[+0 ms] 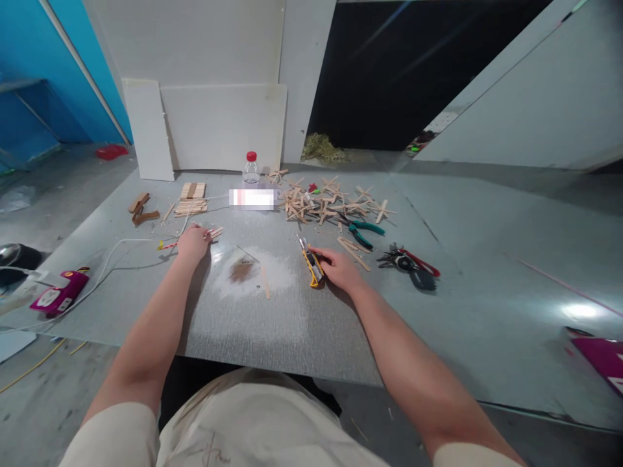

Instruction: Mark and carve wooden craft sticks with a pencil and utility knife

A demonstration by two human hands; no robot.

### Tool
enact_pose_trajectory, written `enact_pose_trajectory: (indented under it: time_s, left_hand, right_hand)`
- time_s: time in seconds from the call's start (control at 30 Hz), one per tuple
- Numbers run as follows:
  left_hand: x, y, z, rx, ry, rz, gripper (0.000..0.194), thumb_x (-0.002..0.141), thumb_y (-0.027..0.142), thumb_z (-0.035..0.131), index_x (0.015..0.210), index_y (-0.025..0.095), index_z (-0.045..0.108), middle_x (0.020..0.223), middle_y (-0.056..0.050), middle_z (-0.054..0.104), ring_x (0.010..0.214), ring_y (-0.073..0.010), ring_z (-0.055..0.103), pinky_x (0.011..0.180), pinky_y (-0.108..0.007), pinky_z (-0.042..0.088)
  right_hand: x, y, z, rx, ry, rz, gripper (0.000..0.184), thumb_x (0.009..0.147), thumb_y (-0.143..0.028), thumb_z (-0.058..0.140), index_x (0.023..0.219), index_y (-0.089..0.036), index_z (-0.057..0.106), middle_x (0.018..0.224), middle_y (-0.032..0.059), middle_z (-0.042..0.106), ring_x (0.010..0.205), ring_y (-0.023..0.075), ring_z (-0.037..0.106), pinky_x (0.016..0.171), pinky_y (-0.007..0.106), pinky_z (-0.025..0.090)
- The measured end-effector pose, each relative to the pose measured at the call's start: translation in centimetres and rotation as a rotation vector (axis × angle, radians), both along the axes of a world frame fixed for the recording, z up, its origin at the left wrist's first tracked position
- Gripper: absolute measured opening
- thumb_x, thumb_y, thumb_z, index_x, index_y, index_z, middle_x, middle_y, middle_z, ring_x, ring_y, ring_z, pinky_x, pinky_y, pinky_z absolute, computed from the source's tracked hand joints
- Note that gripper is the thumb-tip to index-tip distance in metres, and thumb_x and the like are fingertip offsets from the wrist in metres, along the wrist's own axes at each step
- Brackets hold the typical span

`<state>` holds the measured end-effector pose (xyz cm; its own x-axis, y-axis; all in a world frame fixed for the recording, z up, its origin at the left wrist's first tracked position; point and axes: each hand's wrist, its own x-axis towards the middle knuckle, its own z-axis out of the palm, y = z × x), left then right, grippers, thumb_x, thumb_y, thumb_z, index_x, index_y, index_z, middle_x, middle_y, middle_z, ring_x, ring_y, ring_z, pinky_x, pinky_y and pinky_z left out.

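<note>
The yellow utility knife (310, 263) lies slanted at the worn person's right hand (338, 267), on the grey table (287, 337), its narrow blade end pointing away from the body and a little to the left. The right hand's fingers bend toward it, with fingertips touching its right side; whether they grip it firmly or just rest there, I cannot tell. The left hand (193, 241) is low over the tabletop with its fingers drawn together beside a few short wooden sticks (215, 232); whether it pinches them cannot be made out. A slim red-and-yellow item (168, 246) sticks out on the hand's outer side. Between the hands, a single flat stick (265, 281) lies on a pale, powdery-looking patch (272, 271) with a brown stain (243, 270). Beyond the knife spreads a heap of crossed sticks (316, 206), and teal-handled pliers (364, 232) lie near its right edge. A bunch of keys (398, 259) is farther right. Past the left hand are a stack of flat sticks (193, 191) and some brown strips (145, 215). A clear bottle with a red cap (251, 170) stands upright near the back, in front of leaning white boards (224, 123).
</note>
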<state>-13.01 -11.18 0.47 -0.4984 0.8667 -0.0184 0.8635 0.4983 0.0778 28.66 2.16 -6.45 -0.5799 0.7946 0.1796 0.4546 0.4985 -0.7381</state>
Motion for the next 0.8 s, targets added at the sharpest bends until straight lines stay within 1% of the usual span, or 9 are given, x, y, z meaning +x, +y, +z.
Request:
enact_pose_trajectory:
  time_s: [0.13,0.27,0.37,0.5,0.57,0.63,0.7,0.8]
  left_hand:
    - [-0.1,0.8,-0.6,-0.029,-0.047,0.035,0.038,0.102,0.041,0.068,0.133,0.018,0.064,0.133,-0.010,0.065,0.115,-0.0247,0.068,0.098,-0.046,0.061]
    - [-0.3,1.3,-0.8,-0.042,-0.062,0.050,0.040,0.102,0.041,0.068,0.133,0.017,0.063,0.133,-0.010,0.065,0.115,-0.0250,0.068,0.097,-0.046,0.061]
    - [-0.2,1.2,-0.8,-0.010,-0.045,0.048,0.038,0.102,0.041,0.068,0.133,0.018,0.063,0.133,-0.011,0.065,0.115,-0.0243,0.068,0.098,-0.046,0.061]
    - [0.4,1.2,-0.2,0.073,-0.020,0.015,0.037,0.103,0.041,0.067,0.133,0.018,0.064,0.134,-0.011,0.065,0.117,-0.0245,0.067,0.100,-0.046,0.060]
    - [1.1,1.7,0.1,0.095,-0.027,-0.026,0.038,0.103,0.041,0.067,0.133,0.018,0.064,0.135,-0.011,0.065,0.117,-0.0246,0.067,0.100,-0.047,0.060]
    - [2.2,2.7,0.1,0.083,-0.054,-0.083,0.038,0.103,0.041,0.067,0.133,0.018,0.064,0.134,-0.011,0.065,0.116,-0.0243,0.067,0.099,-0.046,0.060]
    - [3.7,4.0,-0.1,0.043,-0.091,-0.145,0.036,0.103,0.041,0.067,0.132,0.019,0.064,0.133,-0.010,0.066,0.114,-0.0234,0.068,0.098,-0.045,0.061]
    - [6.2,6.2,-0.5,-0.009,-0.129,-0.231,0.038,0.103,0.041,0.067,0.133,0.018,0.063,0.133,-0.011,0.065,0.114,-0.0239,0.068,0.097,-0.046,0.061]
  right_hand:
    - [0.0,-0.1,0.3,-0.001,-0.011,-0.001,0.054,0.085,-0.012,0.052,0.129,-0.029,0.077,0.131,0.0029,0.077,0.121,0.0267,0.073,0.109,0.047,0.056]
    - [-0.1,-0.1,0.3,0.000,-0.011,0.004,0.053,0.085,-0.012,0.051,0.129,-0.028,0.076,0.132,0.0041,0.077,0.122,0.0255,0.073,0.110,0.046,0.055]
    - [-0.2,-0.1,0.2,0.003,-0.004,0.005,0.052,0.085,-0.013,0.052,0.129,-0.028,0.077,0.131,0.0040,0.077,0.122,0.0248,0.073,0.110,0.046,0.055]
    - [-0.2,0.0,0.0,0.014,0.005,0.010,0.053,0.086,-0.013,0.052,0.130,-0.029,0.076,0.132,0.0038,0.077,0.121,0.0244,0.073,0.109,0.045,0.055]
    - [-0.3,0.1,-0.1,0.020,0.009,0.014,0.052,0.086,-0.014,0.052,0.130,-0.029,0.076,0.131,0.0035,0.077,0.119,0.0238,0.073,0.109,0.045,0.055]
    - [-0.3,0.1,-0.2,0.027,0.013,0.015,0.052,0.086,-0.014,0.053,0.130,-0.029,0.076,0.130,0.0032,0.078,0.118,0.0236,0.074,0.108,0.044,0.056]
    - [-0.4,0.2,-0.2,0.032,0.014,0.013,0.052,0.086,-0.014,0.053,0.130,-0.029,0.076,0.129,0.0034,0.078,0.117,0.0238,0.074,0.107,0.044,0.056]
    - [-0.5,0.2,-0.1,0.038,0.014,0.015,0.052,0.086,-0.014,0.053,0.130,-0.028,0.076,0.127,0.0039,0.079,0.115,0.0239,0.074,0.106,0.044,0.057]
